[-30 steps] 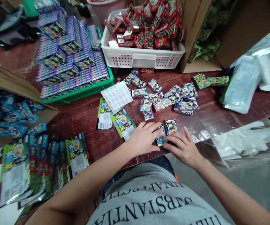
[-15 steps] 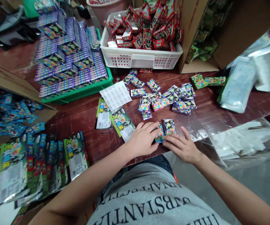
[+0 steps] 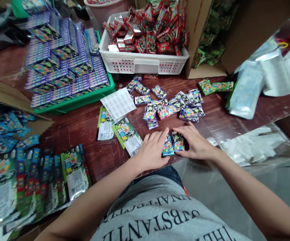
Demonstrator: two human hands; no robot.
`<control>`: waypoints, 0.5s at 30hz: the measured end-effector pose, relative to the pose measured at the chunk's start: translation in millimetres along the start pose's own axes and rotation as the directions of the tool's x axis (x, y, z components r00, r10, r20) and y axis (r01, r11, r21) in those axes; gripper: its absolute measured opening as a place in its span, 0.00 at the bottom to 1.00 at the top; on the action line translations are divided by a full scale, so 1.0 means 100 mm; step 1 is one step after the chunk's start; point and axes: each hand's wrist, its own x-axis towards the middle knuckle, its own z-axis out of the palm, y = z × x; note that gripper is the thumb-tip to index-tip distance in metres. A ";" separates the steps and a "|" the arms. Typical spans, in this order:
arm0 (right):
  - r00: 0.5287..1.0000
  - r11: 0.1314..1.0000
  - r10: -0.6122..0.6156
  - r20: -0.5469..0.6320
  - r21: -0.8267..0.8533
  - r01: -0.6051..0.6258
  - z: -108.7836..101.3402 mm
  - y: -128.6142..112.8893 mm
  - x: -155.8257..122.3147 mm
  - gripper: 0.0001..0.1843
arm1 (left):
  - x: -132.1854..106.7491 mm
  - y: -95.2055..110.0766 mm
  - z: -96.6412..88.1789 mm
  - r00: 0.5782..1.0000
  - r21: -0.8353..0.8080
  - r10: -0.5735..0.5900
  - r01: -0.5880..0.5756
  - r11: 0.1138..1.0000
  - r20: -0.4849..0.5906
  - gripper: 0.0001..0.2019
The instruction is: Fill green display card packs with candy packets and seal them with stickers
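Two small printed candy packs lie side by side at the table's front edge, one blue [image 3: 168, 146] and one dark purple [image 3: 178, 142]. My left hand [image 3: 153, 149] grips the blue pack from its left side, with the index finger near the top and the thumb low. My right hand [image 3: 197, 142] curves around the purple pack, fingers at its top edge and thumb at its lower right. Beyond the hands lies a loose group of purple candy packs [image 3: 174, 106]. Left of my left hand, a green printed pouch [image 3: 127, 134] lies near a sticker sheet [image 3: 118, 103].
Stacked purple packs fill a green tray [image 3: 75, 104]; a white basket [image 3: 146, 63] holds red packs. Cardboard boxes stand at left and back right. Filled pouches [image 3: 74, 169] line the front left. Clear bags [image 3: 246, 90] and white scraps [image 3: 252, 144] lie right.
My right hand has moved from the packs' lower edge up around the purple pack, which now sits slightly lower beside the blue one. The whole view has shifted a little.
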 end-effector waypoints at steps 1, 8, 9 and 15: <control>1.000 1.000 -0.007 0.018 0.007 0.007 0.01 -0.01 0.00 0.48 | 0.00 -0.01 0.01 1.000 -0.006 -0.003 0.003 1.000 0.002 0.47; 0.998 0.999 -0.021 0.066 0.027 0.019 0.11 -0.09 0.04 0.60 | 0.07 -0.06 0.07 1.000 -0.027 0.013 -0.013 1.000 0.025 0.54; 0.998 0.999 -0.019 0.058 0.026 0.017 0.13 -0.10 0.05 0.59 | 0.04 -0.07 0.02 0.999 -0.018 0.019 -0.019 1.000 0.035 0.56; 1.000 1.000 0.025 -0.019 0.020 -0.024 0.22 -0.12 0.06 0.49 | -0.39 -0.45 -0.67 0.965 0.184 0.187 -0.221 0.958 0.186 0.50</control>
